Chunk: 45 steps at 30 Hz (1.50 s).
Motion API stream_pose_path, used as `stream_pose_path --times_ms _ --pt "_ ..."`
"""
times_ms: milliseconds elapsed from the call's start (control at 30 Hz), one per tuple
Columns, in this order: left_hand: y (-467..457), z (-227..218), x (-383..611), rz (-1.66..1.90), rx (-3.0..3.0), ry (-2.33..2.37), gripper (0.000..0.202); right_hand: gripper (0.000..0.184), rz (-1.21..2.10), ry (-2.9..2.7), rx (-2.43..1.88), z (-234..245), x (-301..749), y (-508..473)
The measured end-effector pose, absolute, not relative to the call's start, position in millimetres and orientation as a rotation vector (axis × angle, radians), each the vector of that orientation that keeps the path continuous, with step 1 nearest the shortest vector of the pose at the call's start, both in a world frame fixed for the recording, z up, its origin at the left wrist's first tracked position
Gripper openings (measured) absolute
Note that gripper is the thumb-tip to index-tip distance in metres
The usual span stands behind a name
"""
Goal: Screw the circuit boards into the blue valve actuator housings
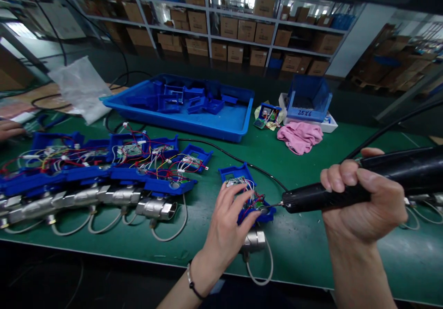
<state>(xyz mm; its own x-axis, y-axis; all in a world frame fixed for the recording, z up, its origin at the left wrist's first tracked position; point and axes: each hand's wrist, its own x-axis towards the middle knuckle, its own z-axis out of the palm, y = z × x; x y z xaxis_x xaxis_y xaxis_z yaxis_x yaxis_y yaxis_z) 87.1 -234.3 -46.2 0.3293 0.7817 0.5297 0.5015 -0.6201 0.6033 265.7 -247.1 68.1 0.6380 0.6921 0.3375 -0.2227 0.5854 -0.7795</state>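
Note:
My right hand [367, 196] is wrapped round a black electric screwdriver [311, 198], held almost level. The thin bit points left and meets the near right part of a blue plastic housing [268, 214]; the exact contact spot is too small to make out. Over the housing's left side lies my left hand [226, 223], its fingers curved round the edge and gripping it. Red, black and white wires and a circuit board show inside. Below the housing sits a metal valve body [255, 240] with a grey cable loop. A blue open cover [247, 173] lies just behind.
Several similar valve assemblies [157, 207] line the bench's left side. Behind stand a blue tray [221, 124] of plastic frames, a pink cloth [300, 137] and a blue bin [309, 99]. At the far left, another person's hand [10, 129] shows near a plastic bag [83, 87].

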Motion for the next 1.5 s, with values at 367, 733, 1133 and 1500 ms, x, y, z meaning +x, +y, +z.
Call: stream_pose_path --times_ms 367,733,1133,1500 --pt "-193 -81 53 0.978 1.98 1.291 0.049 0.025 0.585 -0.84 -0.671 77 227 -202" --pt "-185 -103 56 0.995 2.043 1.16 0.047 0.023 0.686 -1.005 -0.738 30 192 -168" --pt "-185 -95 57 0.953 2.044 1.215 0.044 0.025 0.749 -1.04 -0.816 14 185 -161" --pt "-179 -108 61 1.017 2.012 1.226 0.039 0.026 0.803 -1.131 -0.813 13 172 -155"
